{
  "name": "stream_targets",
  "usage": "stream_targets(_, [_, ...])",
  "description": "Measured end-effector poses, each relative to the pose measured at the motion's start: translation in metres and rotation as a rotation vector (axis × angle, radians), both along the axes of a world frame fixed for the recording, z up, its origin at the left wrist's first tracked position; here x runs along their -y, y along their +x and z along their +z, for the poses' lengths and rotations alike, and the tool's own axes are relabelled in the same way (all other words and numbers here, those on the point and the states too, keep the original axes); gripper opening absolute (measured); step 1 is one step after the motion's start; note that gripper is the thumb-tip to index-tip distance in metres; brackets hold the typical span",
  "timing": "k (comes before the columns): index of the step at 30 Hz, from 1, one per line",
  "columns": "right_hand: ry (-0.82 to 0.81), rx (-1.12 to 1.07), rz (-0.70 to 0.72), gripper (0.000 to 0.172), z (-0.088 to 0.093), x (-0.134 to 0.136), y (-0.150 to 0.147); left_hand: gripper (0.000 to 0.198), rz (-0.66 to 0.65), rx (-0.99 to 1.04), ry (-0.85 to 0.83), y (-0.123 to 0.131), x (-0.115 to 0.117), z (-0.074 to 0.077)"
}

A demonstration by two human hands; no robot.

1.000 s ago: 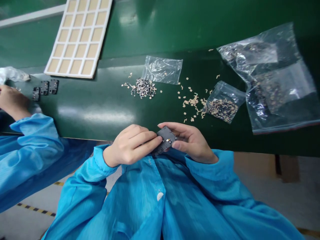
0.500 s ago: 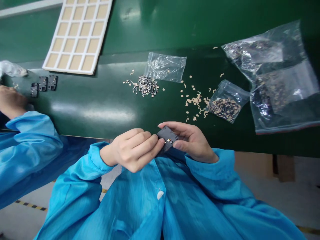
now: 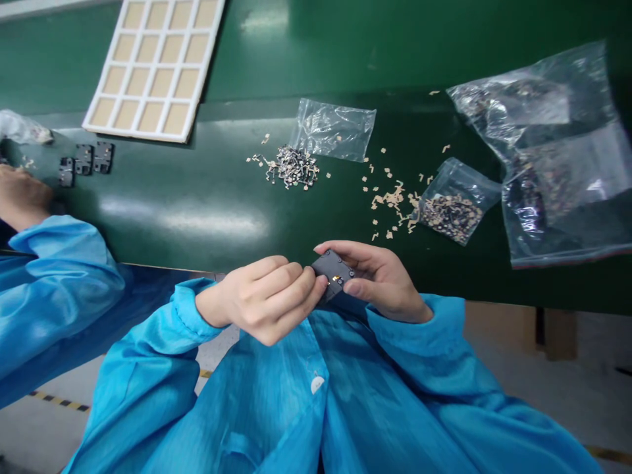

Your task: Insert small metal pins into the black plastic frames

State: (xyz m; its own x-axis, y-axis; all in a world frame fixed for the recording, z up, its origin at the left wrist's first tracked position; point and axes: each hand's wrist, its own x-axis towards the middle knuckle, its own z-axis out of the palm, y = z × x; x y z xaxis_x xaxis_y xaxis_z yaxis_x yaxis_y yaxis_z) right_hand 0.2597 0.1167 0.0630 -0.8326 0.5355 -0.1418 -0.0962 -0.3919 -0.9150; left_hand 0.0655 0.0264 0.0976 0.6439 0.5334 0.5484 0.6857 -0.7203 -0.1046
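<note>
Both hands meet at the near edge of the green table [image 3: 207, 217], over my blue coat. My right hand [image 3: 382, 280] grips a small dark grey plastic part [image 3: 332, 268] between thumb and fingers. A tiny metal bit glints on the part's face. My left hand [image 3: 266, 296] is curled, its fingertips pinched against the left edge of the same part. Just beyond lie a heap of small silver metal pieces [image 3: 293, 168] and scattered tan pieces [image 3: 392, 201].
A white grid tray [image 3: 153, 66] lies at the back left. Clear plastic bags [image 3: 336, 128] [image 3: 454, 204] [image 3: 553, 145] sit at the centre and right. At the left, another person's hand [image 3: 20, 197] and blue sleeve rest by three dark parts [image 3: 83, 161].
My left hand has slid slightly left and curled tighter against the part. The right hand keeps its hold. The view has drifted a little.
</note>
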Motion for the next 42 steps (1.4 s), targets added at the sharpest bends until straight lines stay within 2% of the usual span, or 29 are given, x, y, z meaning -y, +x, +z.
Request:
stream_targets(10, [-0.027, 0.026, 0.009, 0.050, -0.001, 0.002, -0.001, 0.011, -0.017, -0.035, 0.034, 0.004, -0.002, 0.007])
stream_targets(15, [-0.027, 0.008, -0.046, 0.050, -0.005, 0.004, -0.002, 0.013, -0.012, -0.012, -0.009, 0.003, -0.005, 0.004])
stream_targets(20, [0.074, -0.005, -0.098, 0.049, -0.008, 0.005, 0.002, 0.016, 0.099, 0.185, -0.115, -0.002, 0.000, -0.004])
stream_targets(23, [0.116, 0.004, -0.118, 0.050, -0.005, 0.005, 0.003, 0.027, 0.136, 0.328, -0.118, -0.001, 0.004, -0.009])
stream_targets(26, [0.148, 0.015, -0.116, 0.052, -0.002, 0.005, 0.002, 0.035, 0.149, 0.348, -0.086, 0.004, 0.006, -0.012])
stream_targets(35, [0.216, 0.014, -0.097, 0.051, 0.002, 0.009, 0.004, 0.011, 0.166, 0.259, 0.012, 0.011, 0.007, -0.008])
stream_targets(39, [0.253, 0.009, -0.147, 0.048, 0.001, 0.011, 0.004, 0.013, 0.180, 0.243, 0.070, 0.012, 0.007, -0.016])
stream_targets(42, [0.242, 0.026, -0.150, 0.049, 0.003, 0.012, 0.005, 0.009, 0.229, 0.356, 0.088, 0.016, 0.006, -0.025])
